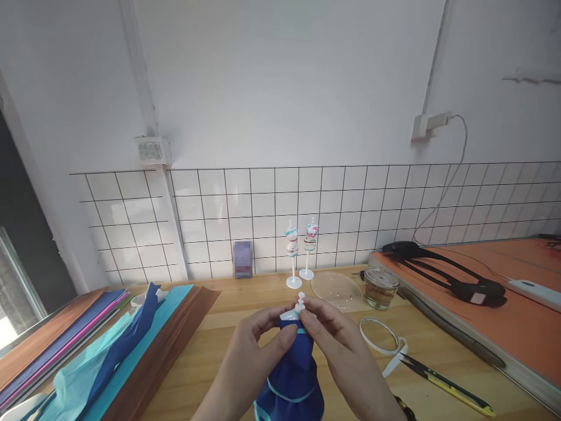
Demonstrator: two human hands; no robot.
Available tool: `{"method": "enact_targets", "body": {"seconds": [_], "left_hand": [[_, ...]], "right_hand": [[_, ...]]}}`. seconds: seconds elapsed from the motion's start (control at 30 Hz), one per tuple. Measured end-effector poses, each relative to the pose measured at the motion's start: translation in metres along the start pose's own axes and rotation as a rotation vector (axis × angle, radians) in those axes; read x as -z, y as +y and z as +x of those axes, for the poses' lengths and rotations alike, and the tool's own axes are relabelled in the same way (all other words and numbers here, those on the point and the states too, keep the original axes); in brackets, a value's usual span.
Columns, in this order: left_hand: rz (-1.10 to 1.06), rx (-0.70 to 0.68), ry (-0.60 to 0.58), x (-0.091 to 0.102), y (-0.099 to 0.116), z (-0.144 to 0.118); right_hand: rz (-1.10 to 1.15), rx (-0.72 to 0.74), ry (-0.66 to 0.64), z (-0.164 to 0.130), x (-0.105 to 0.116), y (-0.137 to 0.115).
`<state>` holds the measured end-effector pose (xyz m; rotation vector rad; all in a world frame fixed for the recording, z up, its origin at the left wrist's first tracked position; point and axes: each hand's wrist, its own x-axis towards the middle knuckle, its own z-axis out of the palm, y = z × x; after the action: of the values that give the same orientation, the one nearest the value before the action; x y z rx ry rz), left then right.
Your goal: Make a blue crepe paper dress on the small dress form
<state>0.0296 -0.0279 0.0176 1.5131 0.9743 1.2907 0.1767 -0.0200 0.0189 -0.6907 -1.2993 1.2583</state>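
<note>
Both hands are bare, with no gloves or rings showing. The left hand [254, 345] runs into a bare forearm with no sleeve in sight. The right hand [346, 351] has a dark beaded bracelet [405, 409] at its wrist, partly cut off by the lower edge of the view.

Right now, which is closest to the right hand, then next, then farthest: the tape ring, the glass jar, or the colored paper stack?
From the right hand:
1. Tape ring, just to its right.
2. Glass jar, behind, further right.
3. Paper stack, far left, past the left hand.
</note>
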Motion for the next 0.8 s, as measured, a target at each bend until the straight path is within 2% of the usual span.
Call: {"method": "enact_targets", "body": {"seconds": [0.17,0.33,0.67,0.8], "left_hand": [[-0.071,0.067,-0.018,0.003,0.011,-0.001],[-0.091,0.065,0.047,0.005,0.020,-0.001],[0.046,0.047,0.104,0.011,0.016,0.001],[0.090,0.026,0.166,0.013,0.014,0.002]], "right_hand": [[0.106,-0.058,0.005,0.001,0.002,0.002],[0.056,-0.060,0.009,-0.001,0.002,0.001],[-0.014,-0.107,0.041,0.002,0.007,0.001],[-0.084,-0.104,-0.046,0.006,0.007,0.001]]}}
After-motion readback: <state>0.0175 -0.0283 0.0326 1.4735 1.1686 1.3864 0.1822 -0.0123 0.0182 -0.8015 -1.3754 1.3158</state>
